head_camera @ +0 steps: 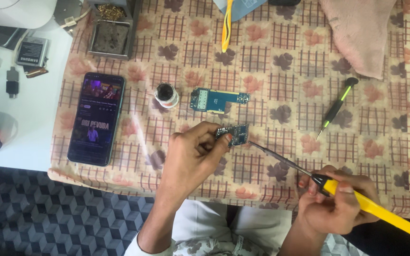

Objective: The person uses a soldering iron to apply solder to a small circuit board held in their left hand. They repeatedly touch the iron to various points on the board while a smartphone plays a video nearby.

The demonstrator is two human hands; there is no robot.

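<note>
My left hand (193, 154) pinches a small blue circuit board (236, 134) just above the patterned tablecloth (285, 61). My right hand (335, 201) grips a yellow-handled soldering iron (357, 199); its metal tip reaches up-left and ends beside the right edge of that board. A second, longer blue circuit board (217, 100) lies flat on the cloth further away, next to a small round open pot of dark paste (166, 95).
A smartphone (96, 118) with a lit screen lies at the left. A green-and-black screwdriver (337, 108) rests at the right. A soldering stand with a dark sponge (110, 35) sits at the back left, a pink cloth (357, 33) at the back right.
</note>
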